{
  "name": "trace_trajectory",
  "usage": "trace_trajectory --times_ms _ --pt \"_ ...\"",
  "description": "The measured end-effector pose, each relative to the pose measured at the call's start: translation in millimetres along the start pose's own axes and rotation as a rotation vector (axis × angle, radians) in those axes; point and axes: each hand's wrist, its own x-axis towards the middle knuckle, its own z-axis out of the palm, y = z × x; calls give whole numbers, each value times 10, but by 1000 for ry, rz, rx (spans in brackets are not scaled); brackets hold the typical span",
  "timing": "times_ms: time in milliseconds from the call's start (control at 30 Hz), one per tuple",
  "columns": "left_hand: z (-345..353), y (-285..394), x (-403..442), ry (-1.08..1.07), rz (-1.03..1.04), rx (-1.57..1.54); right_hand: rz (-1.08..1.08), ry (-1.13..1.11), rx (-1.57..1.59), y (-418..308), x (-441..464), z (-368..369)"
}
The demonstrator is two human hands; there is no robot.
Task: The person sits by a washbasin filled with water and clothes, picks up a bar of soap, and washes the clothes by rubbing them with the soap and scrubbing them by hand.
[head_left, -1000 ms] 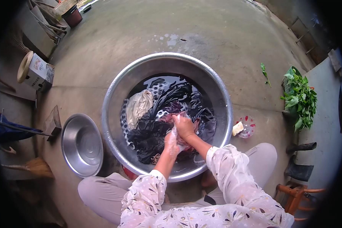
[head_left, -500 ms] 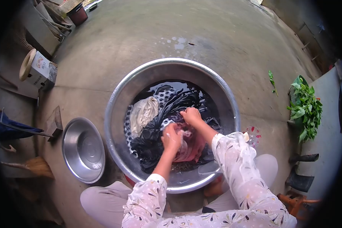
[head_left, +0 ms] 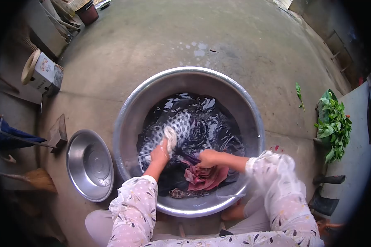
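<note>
At near right, a cloth [head_left: 212, 178] is coloured dusky pink; at left, a fabric [head_left: 180, 123] is spotted dark on white and a bundle [head_left: 170, 135] coloured cream. Pale sleeves [head_left: 134, 201] are printed with dark motifs.

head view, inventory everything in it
Large metal basin: 1, silver, centre
Small metal basin: 1, silver, left
Spotted cloth: 1, black-white, large basin
Bunched cloth: 1, cream, left hand
Crumpled cloth: 1, pink, large basin
Dark cloth: count unclear, black-purple, large basin
Leafy greens: 1 bunch, green, right
Leafy sprig: 1, green, right floor
Carton: 1, white, upper left
Straw broom: 1, tan, lower left
Bucket: 1, dark red, top left
Sleeves: 2, white patterned, bottom
Left hand: 1, on bunched cloth
Right hand: 1, on dark cloth
</note>
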Motion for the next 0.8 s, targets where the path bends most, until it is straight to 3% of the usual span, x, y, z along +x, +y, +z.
trace_trajectory --times_ms 100,233,267,300,400,467,567,600,667,733,767,800 --pt "96 150 -319 -4 133 110 6 87 15 -322 -620 -697" --pt "84 240 -593 -105 173 110 -63 563 179 -352 -1212 -1338" --pt "120 184 -632 -95 185 80 -126 688 420 -415 -1364 -1452" --pt "82 157 -646 -34 135 -12 -200 767 640 -551 -1545 -1595" --pt "-273 187 -634 84 -12 -258 -316 943 570 -783 -1866 -1946" --pt "-573 184 -558 232 -86 -378 -359 926 683 -936 -1902 -2097" --pt "-1035 237 -509 511 -37 -461 -323 869 546 -1039 -1724 -2265" --pt "-1120 241 -461 699 18 -533 -162 776 590 -1113 -1655 -2272" --pt "-1421 303 -392 793 -38 -679 -262 885 317 -1015 -1258 -2178" --pt "-1766 422 -374 762 -15 -894 -278 1037 226 -1019 -899 -2047" --pt "-1904 457 -374 660 142 -1169 -199 827 398 -1084 -849 -2090" --pt "-2032 522 -401 583 224 -1275 -244 790 530 -1102 -711 -2081"
